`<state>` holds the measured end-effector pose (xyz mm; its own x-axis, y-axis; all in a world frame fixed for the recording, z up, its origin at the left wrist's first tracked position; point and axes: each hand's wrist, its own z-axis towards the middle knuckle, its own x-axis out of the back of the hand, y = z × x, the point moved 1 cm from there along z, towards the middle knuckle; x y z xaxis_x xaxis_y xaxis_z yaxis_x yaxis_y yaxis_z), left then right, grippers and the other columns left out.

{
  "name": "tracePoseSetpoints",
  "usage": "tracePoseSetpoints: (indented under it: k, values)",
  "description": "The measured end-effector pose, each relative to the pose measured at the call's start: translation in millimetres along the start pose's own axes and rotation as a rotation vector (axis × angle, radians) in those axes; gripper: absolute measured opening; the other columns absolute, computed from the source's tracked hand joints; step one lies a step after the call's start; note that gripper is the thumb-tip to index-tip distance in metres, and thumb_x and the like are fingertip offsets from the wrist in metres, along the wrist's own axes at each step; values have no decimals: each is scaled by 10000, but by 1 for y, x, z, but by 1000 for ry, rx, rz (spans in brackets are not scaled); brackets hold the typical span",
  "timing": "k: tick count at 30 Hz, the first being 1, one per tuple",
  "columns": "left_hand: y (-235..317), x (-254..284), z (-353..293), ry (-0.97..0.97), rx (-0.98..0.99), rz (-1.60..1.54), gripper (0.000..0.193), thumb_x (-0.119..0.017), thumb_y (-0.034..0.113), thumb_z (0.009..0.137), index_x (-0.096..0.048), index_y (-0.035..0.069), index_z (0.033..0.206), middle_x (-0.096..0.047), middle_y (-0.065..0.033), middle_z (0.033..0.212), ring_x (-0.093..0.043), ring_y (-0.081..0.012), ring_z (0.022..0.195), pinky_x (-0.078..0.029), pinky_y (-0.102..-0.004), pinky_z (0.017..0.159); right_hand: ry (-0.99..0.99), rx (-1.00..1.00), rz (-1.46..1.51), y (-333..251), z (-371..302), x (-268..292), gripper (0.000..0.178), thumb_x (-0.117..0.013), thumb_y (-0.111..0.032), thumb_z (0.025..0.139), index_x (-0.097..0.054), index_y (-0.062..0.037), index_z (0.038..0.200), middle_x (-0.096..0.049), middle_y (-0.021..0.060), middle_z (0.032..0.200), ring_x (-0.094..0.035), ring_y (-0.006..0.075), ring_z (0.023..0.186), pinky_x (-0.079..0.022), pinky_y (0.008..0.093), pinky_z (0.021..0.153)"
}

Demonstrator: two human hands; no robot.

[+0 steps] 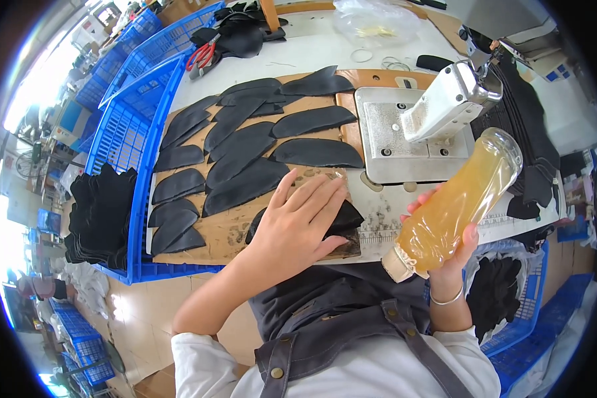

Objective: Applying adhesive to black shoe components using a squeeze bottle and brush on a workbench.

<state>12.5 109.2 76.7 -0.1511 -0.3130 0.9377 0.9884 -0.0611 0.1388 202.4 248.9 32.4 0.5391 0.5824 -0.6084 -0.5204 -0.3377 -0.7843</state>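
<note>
My right hand (452, 255) is wrapped round a clear bottle (458, 205) of cloudy yellow liquid, tilted so its wrapped, pale neck end points down and left. My left hand (304, 215) lies with fingers stretched over a black curved piece (345, 219) at the near right corner of a brown board (229, 242). Most of that piece is hidden under the hand. Several more black curved pieces, such as one (317, 152) just beyond my fingers, lie spread over the board, some overlapping.
A white sewing machine (438, 106) stands right of the board. Blue crates (136, 126) line the left, with a stack of black pieces (101, 215) beside them. Red-handled scissors (202, 56) and a clear plastic bag (378, 23) lie at the back. Black pieces fill a crate (532, 292) at lower right.
</note>
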Motion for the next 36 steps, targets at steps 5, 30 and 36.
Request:
tracePoseSetpoints:
  k: [5,30,36]
  values:
    - [1,0,0,4,2,-4,617,-716,328,703,-521,23,1202,-526,-85,1207,-471,-238,1156,-267,-456,1055,-47,-43,83,2,1,1,736,-577,-560,775,-389,-40,1262,-515,177,1122,-553,309,1028,-481,466,871]
    - [-4,2,22,43,-83,-227,311,-755,229,664,-535,82,828,-578,-55,1024,-538,-245,1008,-345,-461,997,-59,-57,77,3,1,-16,759,-536,-606,781,-377,-25,1244,-530,158,1066,-586,287,962,-511,469,846]
    - [-15,5,23,-8,-90,-354,288,-741,127,662,-518,87,840,-558,-69,1109,-530,-260,1031,-355,-442,986,-241,-117,234,12,8,-22,753,-607,-556,750,-392,-38,1253,-530,181,1115,-563,317,1020,-438,489,928]
